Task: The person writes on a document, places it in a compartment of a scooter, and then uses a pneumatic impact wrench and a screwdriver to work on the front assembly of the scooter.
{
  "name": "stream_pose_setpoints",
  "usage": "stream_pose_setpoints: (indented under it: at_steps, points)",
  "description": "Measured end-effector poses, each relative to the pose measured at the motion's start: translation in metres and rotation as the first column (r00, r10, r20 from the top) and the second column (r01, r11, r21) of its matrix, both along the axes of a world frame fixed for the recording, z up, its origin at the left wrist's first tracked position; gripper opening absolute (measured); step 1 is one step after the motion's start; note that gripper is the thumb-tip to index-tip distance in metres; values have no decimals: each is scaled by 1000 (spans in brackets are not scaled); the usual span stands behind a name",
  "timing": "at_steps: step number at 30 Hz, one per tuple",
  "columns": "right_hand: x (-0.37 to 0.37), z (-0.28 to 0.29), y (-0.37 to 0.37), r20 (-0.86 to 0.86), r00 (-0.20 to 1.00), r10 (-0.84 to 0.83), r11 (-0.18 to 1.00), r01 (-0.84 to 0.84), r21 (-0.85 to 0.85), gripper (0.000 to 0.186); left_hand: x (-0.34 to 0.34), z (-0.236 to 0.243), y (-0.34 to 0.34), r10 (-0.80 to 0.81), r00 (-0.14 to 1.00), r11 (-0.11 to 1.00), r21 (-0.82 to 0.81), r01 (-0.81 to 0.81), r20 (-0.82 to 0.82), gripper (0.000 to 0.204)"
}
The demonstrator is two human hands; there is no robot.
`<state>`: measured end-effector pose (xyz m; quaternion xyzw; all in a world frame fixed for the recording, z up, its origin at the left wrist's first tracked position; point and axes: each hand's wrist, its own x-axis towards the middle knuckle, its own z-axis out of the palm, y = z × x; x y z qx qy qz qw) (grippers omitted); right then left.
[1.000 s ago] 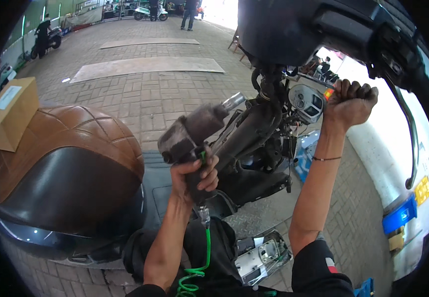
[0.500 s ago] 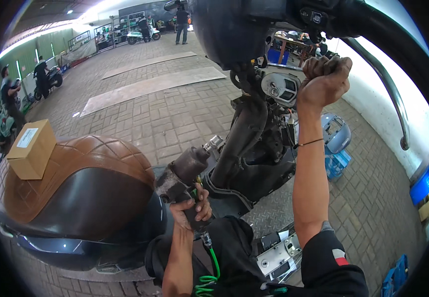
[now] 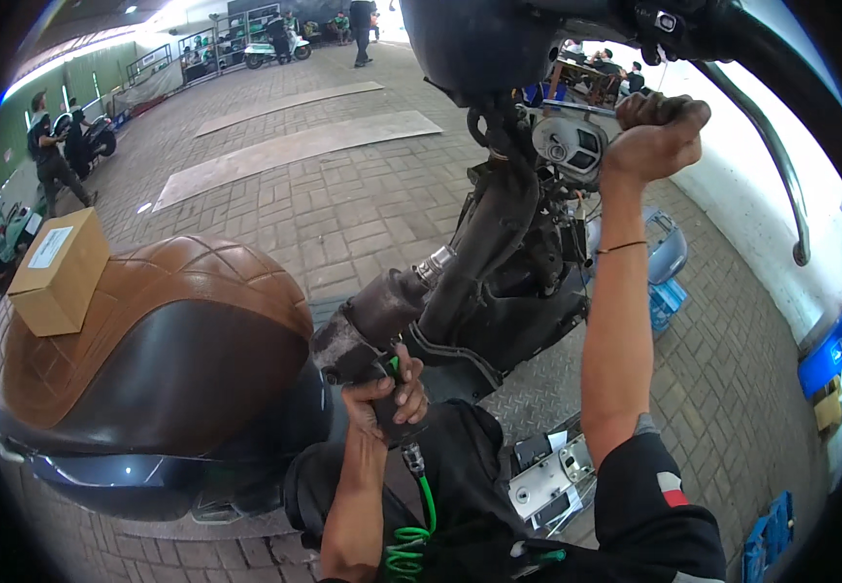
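Observation:
My left hand point(image 3: 386, 400) is wrapped round the grip of a dark, scuffed air impact wrench point(image 3: 368, 325). Its silver socket point(image 3: 436, 264) points up and right, close to the black steering column point(image 3: 499, 228) of a stripped scooter. A green coiled air hose point(image 3: 407, 549) runs from the wrench's handle down towards my lap. My right arm is stretched forward, and my right hand point(image 3: 659, 139) is closed in a fist beside a silver-grey housing point(image 3: 567, 141) on the scooter's front. Whatever that fist may hold is hidden by its fingers.
A brown and black scooter seat point(image 3: 178, 350) at left carries a cardboard box point(image 3: 60, 272). Handlebars with a lever point(image 3: 751, 146) hang overhead at right. Metal parts point(image 3: 547, 486) lie on the footboard by my knees. Blue bins point(image 3: 829, 355) stand along the wall; people work far off.
The view has tilted and shifted slightly. Both hands keep their grips, and the wrench stays near the column. People in the background at left and far centre have changed position.

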<state>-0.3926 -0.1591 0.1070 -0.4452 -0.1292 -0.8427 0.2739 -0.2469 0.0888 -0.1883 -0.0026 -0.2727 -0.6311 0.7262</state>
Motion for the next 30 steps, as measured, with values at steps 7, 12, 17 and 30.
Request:
stream_pose_setpoints:
  at_steps: [7,12,17,30]
  points:
    - [-10,5,3,161,983,90,986,-110,126,44,2,1,12,-39,999,998,42,40,-7,33]
    - [7,0,13,58,989,-138,989,134,62,50,3,0,24,-28,999,994,107,30,-22,30]
    - [10,1,13,-16,917,-398,911,393,-124,39,3,11,27,-16,999,999,43,14,50,30]
    - [4,19,-3,104,979,-174,964,148,220,57,5,11,30,-35,999,997,62,35,9,30]
